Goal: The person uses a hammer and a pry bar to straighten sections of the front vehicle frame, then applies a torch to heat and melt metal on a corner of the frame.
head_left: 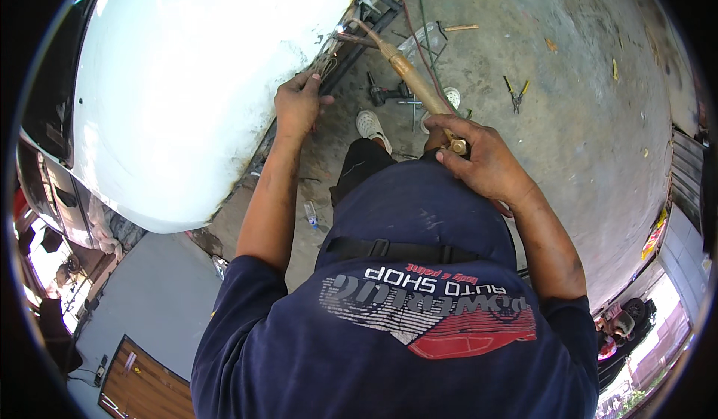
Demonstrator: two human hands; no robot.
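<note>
Head view: from where I stand, the right hand (479, 157) grips the torch (410, 71) at its valve end, nozzle beside a bright spot on the white panel's (202, 82) edge. The left hand (299, 108) is at that edge—gripping or not, I can't tell. I'd steady the nozzle—and keep those fingers clear.

Right hand (479, 157) at 2–3 o'clock, gripping brass torch (411, 71), glow (340, 29) by its tip (355, 23) at 12, left hand (299, 106) at 11, looped wire (326, 66) by fingertips (313, 81), white panel (187, 82) at 10, pliers (516, 97) on floor (583, 164) at 2.
</note>
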